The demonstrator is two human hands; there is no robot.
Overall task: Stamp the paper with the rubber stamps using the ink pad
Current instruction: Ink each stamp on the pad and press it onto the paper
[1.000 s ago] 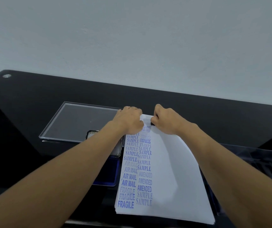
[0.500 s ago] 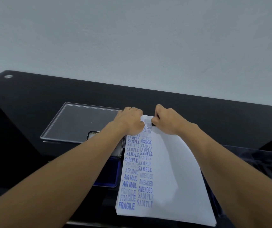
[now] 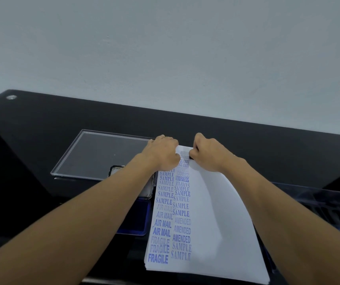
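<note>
Stamp (image 3: 191, 156): sitting at the paper's far edge, atop the 2nd column of prints; only a dark sliver is showing.
Right hand (image 3: 208, 155): clamping curled fingers and thumb on the stamp, covering most of it.
Paper (image 3: 216, 212): lying as a stack in front of the person, carrying 2 columns of blue prints along its left side.
Left hand (image 3: 163, 153): resting on the paper's far left corner, just beside the stamp, fingers curling under; a grip cannot be told.
Ink pad (image 3: 138, 221): lying open just left of the paper, under the left forearm.
Clear plate (image 3: 103, 155): lying beyond the ink pad.
Table (image 3: 62, 120): black, bearing everything.
</note>
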